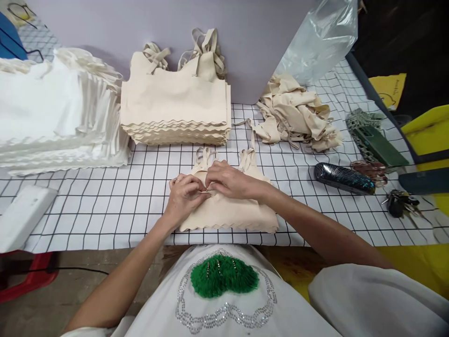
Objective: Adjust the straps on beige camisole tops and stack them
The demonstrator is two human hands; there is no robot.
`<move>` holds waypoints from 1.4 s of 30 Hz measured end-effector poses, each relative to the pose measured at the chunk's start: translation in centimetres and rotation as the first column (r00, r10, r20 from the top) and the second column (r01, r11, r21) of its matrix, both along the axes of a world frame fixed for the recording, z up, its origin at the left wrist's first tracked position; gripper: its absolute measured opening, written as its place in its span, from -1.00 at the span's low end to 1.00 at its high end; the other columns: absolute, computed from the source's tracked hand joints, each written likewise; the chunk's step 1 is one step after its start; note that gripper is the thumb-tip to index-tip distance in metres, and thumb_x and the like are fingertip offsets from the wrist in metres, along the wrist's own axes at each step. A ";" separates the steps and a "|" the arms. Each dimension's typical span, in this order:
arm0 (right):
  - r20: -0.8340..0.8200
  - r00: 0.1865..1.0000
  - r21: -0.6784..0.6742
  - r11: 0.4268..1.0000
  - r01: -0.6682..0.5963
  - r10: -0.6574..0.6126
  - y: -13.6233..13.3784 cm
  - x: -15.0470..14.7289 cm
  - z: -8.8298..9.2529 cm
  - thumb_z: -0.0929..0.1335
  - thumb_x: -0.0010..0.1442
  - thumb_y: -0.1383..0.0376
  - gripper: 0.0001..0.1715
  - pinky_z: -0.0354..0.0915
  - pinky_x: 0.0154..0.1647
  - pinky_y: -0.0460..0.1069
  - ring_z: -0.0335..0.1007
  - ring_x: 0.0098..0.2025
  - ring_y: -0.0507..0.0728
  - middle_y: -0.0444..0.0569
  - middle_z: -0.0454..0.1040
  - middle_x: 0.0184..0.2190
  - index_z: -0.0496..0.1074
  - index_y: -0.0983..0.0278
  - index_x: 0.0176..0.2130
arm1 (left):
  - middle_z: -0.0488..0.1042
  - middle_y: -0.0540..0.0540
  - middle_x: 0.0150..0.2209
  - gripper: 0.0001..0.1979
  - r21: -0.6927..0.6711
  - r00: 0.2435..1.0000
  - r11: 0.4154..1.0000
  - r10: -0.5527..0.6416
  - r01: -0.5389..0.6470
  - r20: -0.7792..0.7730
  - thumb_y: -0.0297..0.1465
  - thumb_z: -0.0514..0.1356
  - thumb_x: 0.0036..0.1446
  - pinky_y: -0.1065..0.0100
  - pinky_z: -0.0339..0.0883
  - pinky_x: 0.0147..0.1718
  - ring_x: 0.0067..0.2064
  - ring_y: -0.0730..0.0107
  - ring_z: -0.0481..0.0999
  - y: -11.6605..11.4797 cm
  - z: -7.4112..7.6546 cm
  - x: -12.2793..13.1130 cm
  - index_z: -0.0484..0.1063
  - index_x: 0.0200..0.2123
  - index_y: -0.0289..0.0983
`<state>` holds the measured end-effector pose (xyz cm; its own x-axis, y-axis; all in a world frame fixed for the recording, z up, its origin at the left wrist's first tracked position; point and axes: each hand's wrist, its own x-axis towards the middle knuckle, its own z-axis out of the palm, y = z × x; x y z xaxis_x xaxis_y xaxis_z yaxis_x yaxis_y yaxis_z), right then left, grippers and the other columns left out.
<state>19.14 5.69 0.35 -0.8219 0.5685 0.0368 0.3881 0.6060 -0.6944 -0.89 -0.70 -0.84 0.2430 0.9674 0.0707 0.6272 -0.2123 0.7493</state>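
Note:
A beige strappy camisole top (pixel 235 213) lies at the table's front edge, its wavy hem toward me and its straps pointing away. My left hand (pixel 185 194) pinches the fabric at the neckline on the left side. Right beside it, my right hand (pixel 228 180) pinches the same spot from above, its fingertips nearly touching the left ones. Whatever small detail sits between the fingertips is too small to make out. A thin strap trails up from the top's right side toward the crumpled pile.
A beige stack of tops (pixel 175 100) stands behind, with a white garment stack (pixel 63 112) at left. Crumpled beige pieces (pixel 298 112) lie right. Nearby are a dark patterned case (pixel 343 178), keys (pixel 400 203), a green phone-like object (pixel 382 145) and a white box (pixel 26 217).

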 end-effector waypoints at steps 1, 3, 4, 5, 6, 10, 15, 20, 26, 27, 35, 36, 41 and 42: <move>0.003 1.000 0.001 1.000 -0.008 0.008 0.0 0.0 0.0 0.25 0.31 0.46 -0.79 0.10 -0.02 0.12 0.19 -0.15 0.17 -0.05 0.44 -0.38 0.41 0.27 -0.33 | 0.58 0.02 -0.32 -0.86 -0.006 1.000 1.000 -0.007 0.007 0.004 -0.33 0.41 0.08 0.10 0.08 -0.01 -0.15 0.21 0.43 0.0 0.1 -0.1 0.53 -0.45 -0.17; 0.019 1.000 -0.003 1.000 -0.020 0.020 0.0 0.0 0.2 0.26 0.31 0.44 -0.80 0.09 -0.02 0.13 0.18 -0.14 0.18 -0.04 0.43 -0.38 0.40 0.27 -0.33 | 0.58 0.03 -0.37 -0.87 -0.027 1.000 0.999 -0.025 0.025 0.004 -0.31 0.41 0.08 0.08 0.08 0.00 -0.18 0.21 0.42 0.1 0.2 -0.2 0.53 -0.44 -0.16; 0.031 0.999 -0.008 1.000 -0.024 0.025 0.0 0.1 0.3 0.25 0.31 0.44 -0.80 0.08 -0.02 0.14 0.18 -0.14 0.18 -0.04 0.43 -0.37 0.40 0.27 -0.33 | 0.59 0.03 -0.37 -0.88 -0.040 0.999 0.999 -0.035 0.035 0.005 -0.31 0.40 0.08 0.08 0.09 0.00 -0.18 0.20 0.42 0.1 0.3 -0.3 0.54 -0.42 -0.15; 0.044 0.999 -0.013 1.000 -0.025 0.026 0.0 0.2 0.4 0.25 0.30 0.44 -0.80 0.08 -0.02 0.14 0.18 -0.14 0.18 -0.03 0.44 -0.36 0.40 0.27 -0.33 | 0.60 0.03 -0.36 -0.90 -0.053 0.999 0.998 -0.045 0.045 0.006 -0.31 0.40 0.08 0.08 0.10 0.00 -0.17 0.20 0.43 0.1 0.4 -0.5 0.55 -0.40 -0.14; 0.054 0.998 -0.018 1.000 -0.024 0.024 0.0 0.2 0.5 0.24 0.30 0.45 -0.79 0.07 -0.02 0.15 0.18 -0.13 0.18 -0.03 0.44 -0.35 0.40 0.27 -0.33 | 0.60 0.02 -0.34 -0.92 -0.062 0.998 0.997 -0.054 0.055 0.009 -0.31 0.38 0.09 0.09 0.10 0.00 -0.17 0.20 0.43 0.1 0.4 -0.6 0.56 -0.39 -0.14; 0.062 0.998 -0.032 0.999 -0.030 0.032 0.0 0.3 0.9 0.24 0.28 0.47 -0.80 0.05 -0.01 0.15 0.18 -0.13 0.18 -0.03 0.44 -0.34 0.40 0.27 -0.32 | 0.59 0.03 -0.36 -0.93 -0.047 0.997 0.997 -0.066 0.067 0.035 -0.34 0.34 0.12 0.09 0.09 0.01 -0.19 0.23 0.43 0.1 0.3 -0.8 0.56 -0.41 -0.15; 0.065 0.995 -0.001 0.997 -0.080 0.080 0.1 0.0 1.0 0.23 0.31 0.44 -0.78 0.05 -0.04 0.14 0.16 -0.14 0.18 -0.01 0.44 -0.32 0.39 0.28 -0.33 | 0.48 0.06 -0.49 -0.88 -0.003 0.996 0.997 -0.073 0.074 0.054 -0.32 0.33 0.12 0.11 0.09 -0.02 -0.25 0.27 0.40 0.0 -0.1 -0.9 0.54 -0.46 -0.15; 0.068 0.994 0.022 0.996 -0.091 0.090 0.1 -0.2 1.2 0.23 0.30 0.46 -0.78 0.07 -0.05 0.14 0.16 -0.16 0.16 -0.03 0.42 -0.36 0.38 0.28 -0.34 | 0.44 0.06 -0.52 -0.84 0.006 0.996 0.996 -0.085 0.085 0.028 -0.29 0.31 0.15 0.12 0.10 -0.03 -0.28 0.28 0.39 0.1 -0.2 -0.9 0.53 -0.47 -0.16; 0.103 0.987 0.063 0.989 -0.131 0.124 -0.2 -1.1 1.9 0.23 0.32 0.45 -0.77 0.07 -0.03 0.16 0.13 -0.20 0.15 -0.03 0.40 -0.37 0.33 0.28 -0.38 | 0.47 0.04 -0.50 -0.83 0.013 0.995 0.995 -0.099 0.098 0.022 -0.31 0.29 0.14 0.11 0.13 0.02 -0.27 0.27 0.42 0.2 -0.4 -0.8 0.50 -0.49 -0.16; 0.094 0.988 0.070 0.990 -0.126 0.120 -0.3 -1.3 1.8 0.23 0.32 0.45 -0.77 0.08 -0.03 0.16 0.13 -0.20 0.16 -0.03 0.39 -0.37 0.32 0.28 -0.38 | 0.49 0.04 -0.49 -0.83 0.013 0.995 0.995 -0.097 0.097 0.030 -0.31 0.29 0.13 0.11 0.13 0.02 -0.27 0.27 0.42 0.2 -0.4 -0.9 0.49 -0.50 -0.16; -0.020 0.998 0.029 0.997 -0.065 0.066 0.2 -1.4 0.8 0.27 0.30 0.43 -0.83 0.09 -0.02 0.13 0.19 -0.20 0.16 -0.07 0.44 -0.41 0.40 0.25 -0.32 | 0.50 0.03 -0.49 -0.79 -0.043 0.994 0.994 -0.101 0.103 0.050 -0.29 0.29 0.12 0.12 0.15 0.02 -0.27 0.27 0.44 0.4 -0.4 -1.1 0.42 -0.53 -0.18; -0.017 0.998 -0.004 0.998 -0.063 0.063 0.7 -1.4 1.2 0.31 0.29 0.39 -0.88 0.10 -0.03 0.12 0.20 -0.22 0.14 -0.09 0.45 -0.42 0.41 0.25 -0.32 | 0.50 0.03 -0.47 -0.80 -0.050 0.993 0.993 -0.101 0.104 0.059 -0.29 0.29 0.11 0.12 0.16 0.00 -0.27 0.27 0.44 0.4 -0.3 -1.2 0.43 -0.51 -0.19; -0.002 1.000 -0.070 0.997 -0.021 0.021 4.5 -1.6 4.1 0.38 0.28 0.26 -0.89 0.13 -0.17 0.03 0.22 -0.23 0.13 -0.06 0.50 -0.33 0.44 0.26 -0.28 | 0.57 0.00 -0.36 -0.84 -0.066 0.997 0.996 -0.064 0.066 0.031 -0.24 0.37 0.04 0.07 0.13 0.00 -0.22 0.21 0.47 0.5 0.0 -1.7 0.53 -0.39 -0.19; -0.005 1.000 -0.050 0.999 -0.019 0.019 5.1 -1.7 4.4 0.36 0.29 0.28 -0.91 0.13 -0.17 0.02 0.21 -0.21 0.13 -0.05 0.51 -0.33 0.44 0.25 -0.28 | 0.58 -0.01 -0.35 -0.84 -0.068 0.998 0.996 -0.061 0.062 0.013 -0.24 0.37 0.04 0.06 0.12 0.00 -0.21 0.20 0.47 0.5 0.1 -1.8 0.54 -0.38 -0.18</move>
